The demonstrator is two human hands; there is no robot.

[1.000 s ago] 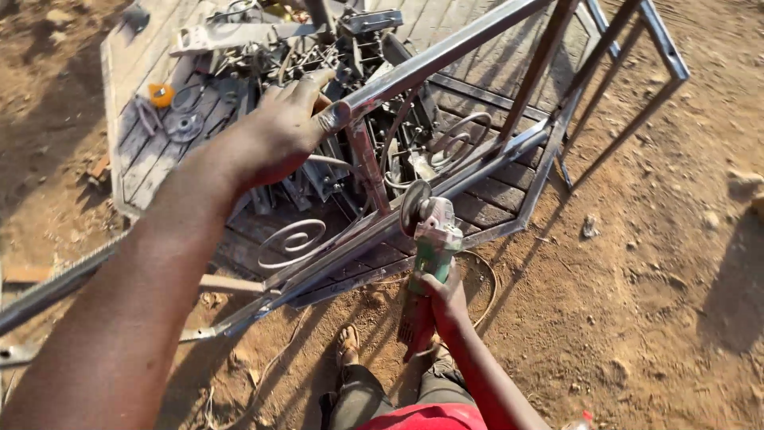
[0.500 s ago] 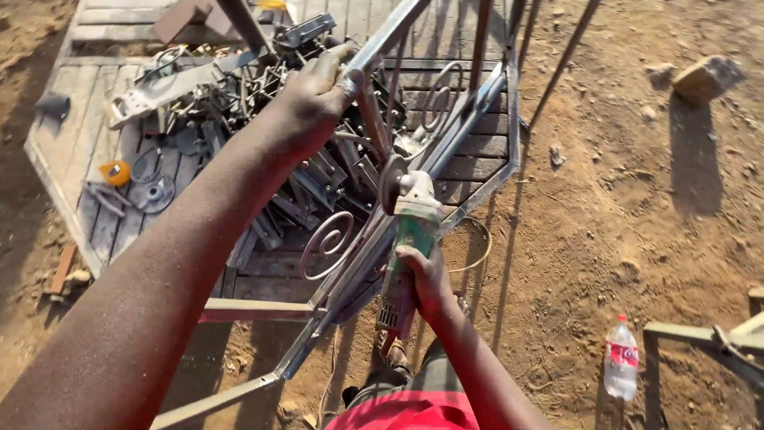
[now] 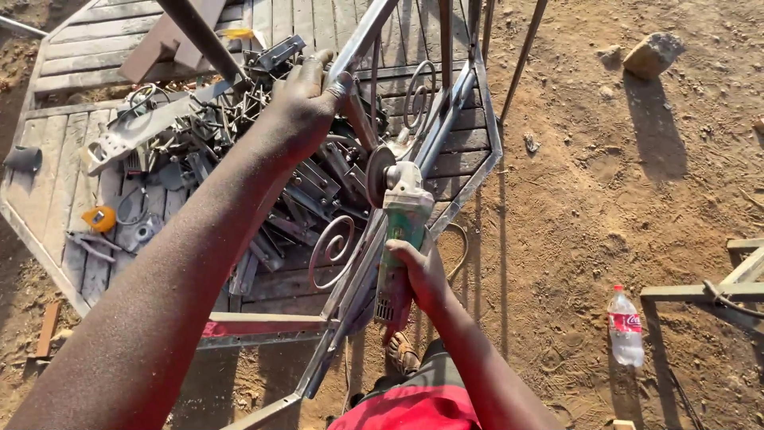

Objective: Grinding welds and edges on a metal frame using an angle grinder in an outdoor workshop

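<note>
Two hands in view: left hand [image 3: 306, 99] closed on a bar of the metal frame [image 3: 477, 103], right hand [image 3: 420, 275] wrapped round the one green angle grinder [image 3: 398, 239]. One grinder disc [image 3: 379, 175] on it. At least three iron scroll curls [image 3: 330, 248] seen on the frame, one low, two higher up. One wooden pallet platform [image 3: 95, 40] underneath. One heap of scrap metal pieces [image 3: 239, 151] on it, too tangled to count. One small orange object [image 3: 99, 217] on the boards. One plastic bottle [image 3: 625, 328] on the dirt. One large stone [image 3: 652, 54], with one smaller stone [image 3: 610, 54] just beside it. One sandalled foot [image 3: 402, 353] showing.
</note>
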